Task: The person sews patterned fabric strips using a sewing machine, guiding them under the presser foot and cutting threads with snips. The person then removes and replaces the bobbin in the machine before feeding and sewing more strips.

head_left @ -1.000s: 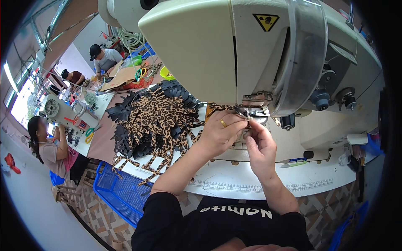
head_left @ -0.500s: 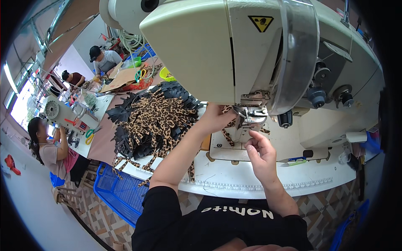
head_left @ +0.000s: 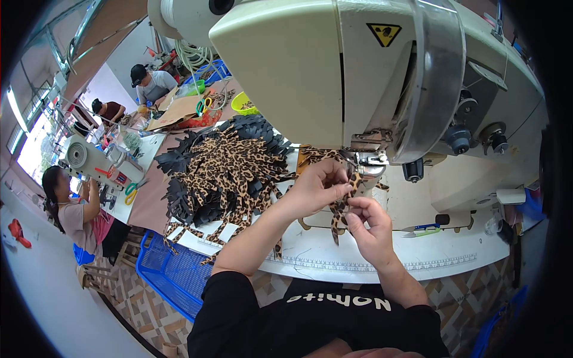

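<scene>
A leopard-print strap (head_left: 338, 216) hangs in front of the sewing machine's presser foot (head_left: 372, 167). Its lower end dangles over the front of the machine bed. My left hand (head_left: 317, 190) pinches the strap near its upper part, thumb against fingertips. My right hand (head_left: 371, 228) is just to the right and lower, with fingers curled and the thumb and forefinger tips at the strap's edge. More leopard-print fabric (head_left: 313, 156) lies behind my left hand, partly hidden under the machine head (head_left: 280, 77). The needle point is hidden.
To the left, a big heap of leopard-print straps (head_left: 230, 161) with black backing covers the table. A blue plastic basket (head_left: 170, 271) sits below it. A blue-and-green tool (head_left: 425, 230) lies right of my hands. Several people (head_left: 80, 203) work at the left.
My left hand has come from beside the needle area toward me, bringing a strap end out. My right hand's thumb and forefinger have drawn closer together at the strap. The view has shifted slightly.
</scene>
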`<state>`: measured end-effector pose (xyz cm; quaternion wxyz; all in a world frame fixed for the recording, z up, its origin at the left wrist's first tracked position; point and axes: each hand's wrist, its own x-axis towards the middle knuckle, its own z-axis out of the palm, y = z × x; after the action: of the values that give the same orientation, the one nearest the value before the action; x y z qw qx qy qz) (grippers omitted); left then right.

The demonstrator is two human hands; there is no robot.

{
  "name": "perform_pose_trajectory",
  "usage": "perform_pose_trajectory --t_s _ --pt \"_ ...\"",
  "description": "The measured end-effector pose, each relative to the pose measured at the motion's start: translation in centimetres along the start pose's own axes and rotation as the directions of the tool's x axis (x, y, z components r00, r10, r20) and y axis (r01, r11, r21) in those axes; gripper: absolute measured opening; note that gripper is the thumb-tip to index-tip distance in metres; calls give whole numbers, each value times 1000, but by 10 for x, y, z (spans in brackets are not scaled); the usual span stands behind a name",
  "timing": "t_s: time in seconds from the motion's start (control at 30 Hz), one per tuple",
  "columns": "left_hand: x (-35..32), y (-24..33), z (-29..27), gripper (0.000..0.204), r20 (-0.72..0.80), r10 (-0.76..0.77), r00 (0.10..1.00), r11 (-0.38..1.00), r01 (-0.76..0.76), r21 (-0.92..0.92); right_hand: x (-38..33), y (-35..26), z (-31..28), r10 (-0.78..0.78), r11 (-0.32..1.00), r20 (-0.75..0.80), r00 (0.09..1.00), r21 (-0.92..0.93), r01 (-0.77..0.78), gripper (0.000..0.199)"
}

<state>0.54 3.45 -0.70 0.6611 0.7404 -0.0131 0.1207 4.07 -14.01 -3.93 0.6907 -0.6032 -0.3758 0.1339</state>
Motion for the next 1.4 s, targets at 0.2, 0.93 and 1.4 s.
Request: perform_pose_trajectory --t_s 0.2,0.93,1.4 --pt "8 -11 9 16 -181 14 983 973 -55 -223 4 -13 -9 -4 995 50 999 -96 9 28" --pt "12 -14 24 25 -336 98 937 986 -137 -95 6 -11 -22 -10 988 10 1000 -157 12 18" --pt "-5 -11 24 28 -361 118 925 959 -200 -200 5 -14 -13 -20 988 18 1000 -156 23 18"
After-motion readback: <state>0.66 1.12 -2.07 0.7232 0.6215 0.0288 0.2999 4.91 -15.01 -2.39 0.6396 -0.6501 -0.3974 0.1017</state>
